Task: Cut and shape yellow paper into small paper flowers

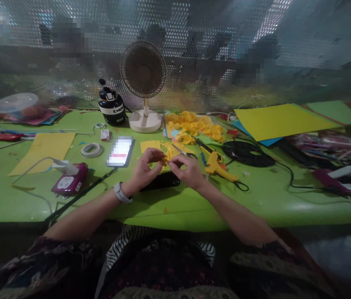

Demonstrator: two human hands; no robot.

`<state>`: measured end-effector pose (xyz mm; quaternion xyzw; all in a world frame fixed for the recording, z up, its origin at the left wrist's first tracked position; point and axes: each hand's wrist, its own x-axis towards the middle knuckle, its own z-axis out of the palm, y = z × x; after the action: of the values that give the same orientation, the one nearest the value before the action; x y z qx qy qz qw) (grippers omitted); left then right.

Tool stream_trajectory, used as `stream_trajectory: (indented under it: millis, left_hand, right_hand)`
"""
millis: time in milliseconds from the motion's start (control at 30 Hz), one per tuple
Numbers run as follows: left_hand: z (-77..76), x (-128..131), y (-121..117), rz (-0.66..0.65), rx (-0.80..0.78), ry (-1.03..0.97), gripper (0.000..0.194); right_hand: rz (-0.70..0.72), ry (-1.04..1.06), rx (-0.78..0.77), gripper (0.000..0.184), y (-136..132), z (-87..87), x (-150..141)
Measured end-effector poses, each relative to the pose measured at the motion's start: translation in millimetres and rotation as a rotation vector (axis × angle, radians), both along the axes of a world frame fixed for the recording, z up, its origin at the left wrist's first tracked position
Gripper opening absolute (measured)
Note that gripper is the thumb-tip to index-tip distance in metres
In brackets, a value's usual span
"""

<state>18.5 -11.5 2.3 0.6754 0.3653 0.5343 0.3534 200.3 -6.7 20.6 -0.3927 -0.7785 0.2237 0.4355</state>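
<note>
Above the middle of the green tabletop, my left hand [146, 168] and my right hand [189, 169] meet fingertip to fingertip. Both pinch a small yellow paper piece [166, 158], partly hidden by the fingers. Beneath the wrists lies a black, glossy object [164, 181] whose kind I cannot make out. Just behind the hands are yellow paper scraps [150, 146] and scissors [180, 149]. Yellow paper flowers [190, 124] are heaped farther back. To the right of my right hand rest a yellow glue gun [217, 167] and a box cutter [205, 146].
A fan [144, 70] and a dark bottle [113, 109] stand at the back. On the left lie a lit phone [120, 151], tape roll [91, 150], yellow sheet [42, 151] and purple power adapter [71, 181]. A black reel [247, 153] and coloured sheets [284, 120] occupy the right.
</note>
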Motion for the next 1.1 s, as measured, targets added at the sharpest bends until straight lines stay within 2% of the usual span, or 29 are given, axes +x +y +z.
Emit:
stream_trajectory:
  millis: [233,367,500,733,1100]
  left_hand:
    - [-2.9,-1.8,2.8,-0.001,-0.023,0.049,0.021]
    - [-3.4,-4.6,4.2,0.059,0.110,0.175,0.016]
    - [-2.3,-6.1,3.5,0.106,0.232,0.271,0.015]
    - [-4.0,-5.8,3.5,0.089,0.268,0.275,0.015]
    - [-6.5,-7.1,4.6,0.084,0.261,0.286,0.015]
  right_hand:
    - [0.050,-0.023,0.083,0.018,0.8,-1.6,-0.6]
    - [0.015,0.003,-0.008,0.011,0.7,-0.3,1.0]
    - [-0.003,0.070,-0.093,0.015,2.0,-0.3,2.5]
    - [-0.026,0.109,-0.147,0.015,4.5,-2.7,2.2]
    - [-0.006,0.099,-0.145,0.012,7.4,-4.4,4.8]
